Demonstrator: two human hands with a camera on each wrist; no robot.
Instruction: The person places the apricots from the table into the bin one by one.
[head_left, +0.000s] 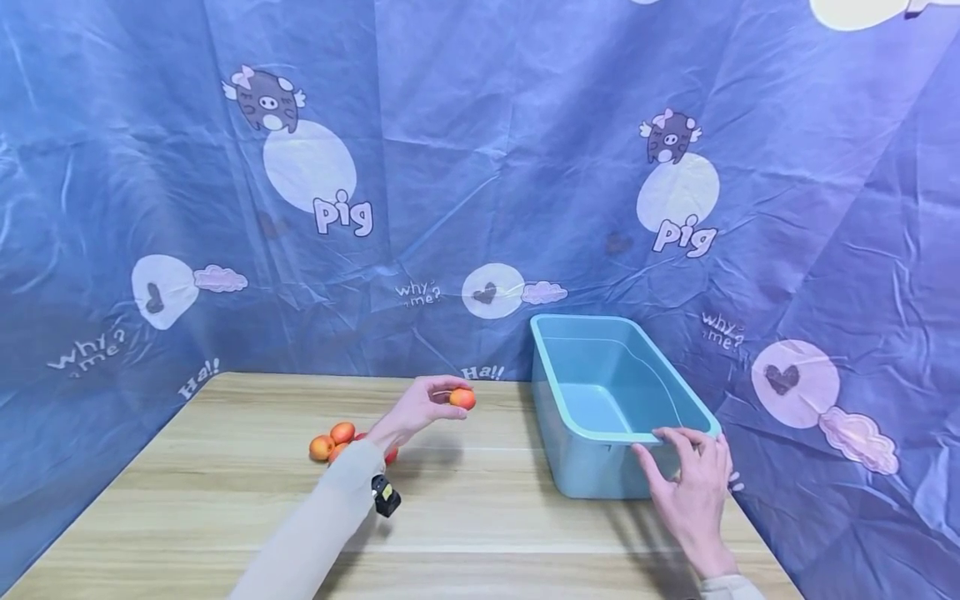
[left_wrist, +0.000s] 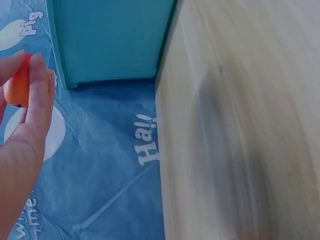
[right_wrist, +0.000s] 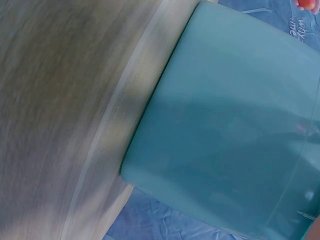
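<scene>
My left hand (head_left: 425,404) pinches a small orange-red fruit (head_left: 462,399), like an apricot, between thumb and fingers above the table. In the left wrist view the same fruit (left_wrist: 19,85) shows between the fingertips, partly hidden by them. Several more such fruits (head_left: 342,432) lie grouped on the table, partly covered by my left forearm. On the right stands a deep blue-green plastic tub (head_left: 558,417). My right hand (head_left: 693,487) holds its near rim by the right corner, thumb against the outer wall and fingers over the edge. The tub wall (right_wrist: 225,115) fills much of the right wrist view.
The light wood-grain table (head_left: 465,521) ends at a blue curtain (head_left: 480,167) printed with pigs and words, behind and on both sides. The tub stands near the table's right edge. A black device (head_left: 386,496) is strapped to my left wrist.
</scene>
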